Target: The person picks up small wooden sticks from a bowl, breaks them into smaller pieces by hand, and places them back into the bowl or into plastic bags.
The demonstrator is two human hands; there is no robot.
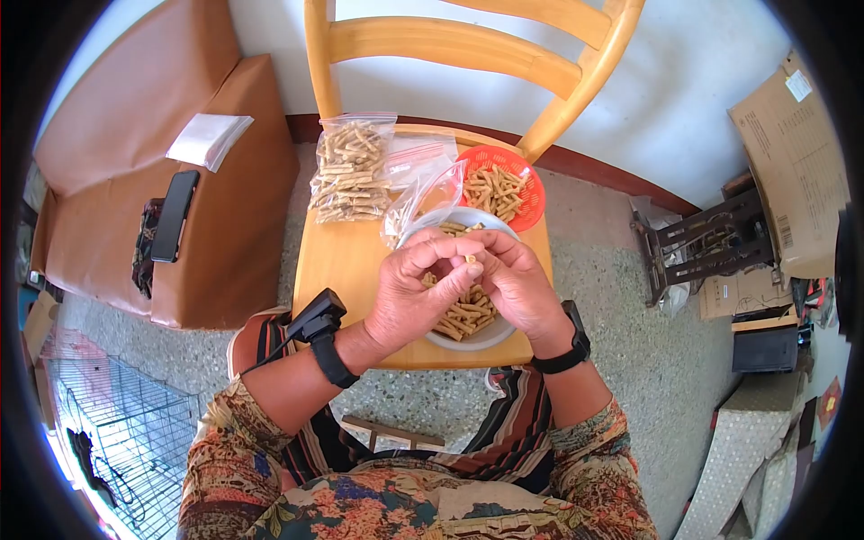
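My left hand and my right hand meet above a pale bowl on the seat of a wooden chair. Fingertips of both hands pinch one small pale stick-shaped piece, mostly covered by the fingers. Many short tan sticks lie in the bowl beneath, partly hidden by my hands. Just behind, a red plastic basket holds more such sticks. A clear zip bag packed with sticks lies at the seat's back left. Between bag and basket is a loose, crumpled clear bag.
Flat zip bags lie near the chair's backrest. To the left, a brown sofa carries a phone and a plastic packet. A wire cage stands lower left; a cardboard box is at right.
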